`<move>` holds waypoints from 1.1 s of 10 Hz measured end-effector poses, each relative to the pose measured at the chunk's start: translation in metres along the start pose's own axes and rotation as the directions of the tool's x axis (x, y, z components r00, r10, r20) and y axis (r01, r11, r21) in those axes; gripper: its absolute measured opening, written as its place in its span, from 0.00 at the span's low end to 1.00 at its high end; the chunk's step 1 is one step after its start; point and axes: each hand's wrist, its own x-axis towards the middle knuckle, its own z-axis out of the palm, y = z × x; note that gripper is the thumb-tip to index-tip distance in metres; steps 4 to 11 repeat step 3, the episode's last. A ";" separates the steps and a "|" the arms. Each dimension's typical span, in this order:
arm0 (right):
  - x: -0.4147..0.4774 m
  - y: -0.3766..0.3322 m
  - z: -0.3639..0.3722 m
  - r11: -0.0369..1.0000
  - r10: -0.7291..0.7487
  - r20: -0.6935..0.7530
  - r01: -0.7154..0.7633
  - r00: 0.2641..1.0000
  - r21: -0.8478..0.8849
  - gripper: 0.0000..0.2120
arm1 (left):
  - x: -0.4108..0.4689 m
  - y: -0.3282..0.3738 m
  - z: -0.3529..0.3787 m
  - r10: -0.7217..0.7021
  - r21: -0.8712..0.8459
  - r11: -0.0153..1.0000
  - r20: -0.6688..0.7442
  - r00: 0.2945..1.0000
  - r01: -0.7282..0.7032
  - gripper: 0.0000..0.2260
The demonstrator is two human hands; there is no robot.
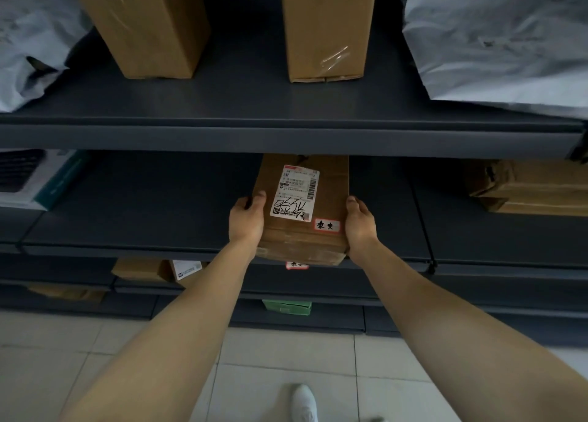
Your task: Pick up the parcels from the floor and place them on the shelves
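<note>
Parcel [302, 211], a brown box with a white label [297, 194], lies on the middle shelf [143, 205], its near end over the shelf edge. From the left: the left hand [246, 216] is clamped on the box's left side, thumb on top. The right hand [359, 219] presses the right side. Above, on the upper shelf [241, 103], two tall boxes [143, 24] stand between grey bags [496, 46]. One white shoe [304, 402] is on the tiled floor [286, 351].
</note>
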 end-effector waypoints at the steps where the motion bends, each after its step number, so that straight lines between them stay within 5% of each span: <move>1: -0.003 -0.005 0.000 0.999 0.010 0.002 -0.010 1.000 -0.032 0.18 | -0.003 0.005 0.000 -0.017 0.005 1.000 0.005 1.000 0.017 0.16; 3: -0.021 -0.018 0.004 0.900 -0.380 -0.054 0.356 0.923 -0.251 0.15 | -0.013 0.013 -0.006 0.037 -0.016 0.999 -0.046 0.998 -0.038 0.17; 11: -0.021 -0.018 0.004 0.900 -0.380 -0.054 0.356 0.923 -0.251 0.15 | -0.013 0.013 -0.006 0.037 -0.016 0.999 -0.046 0.998 -0.038 0.17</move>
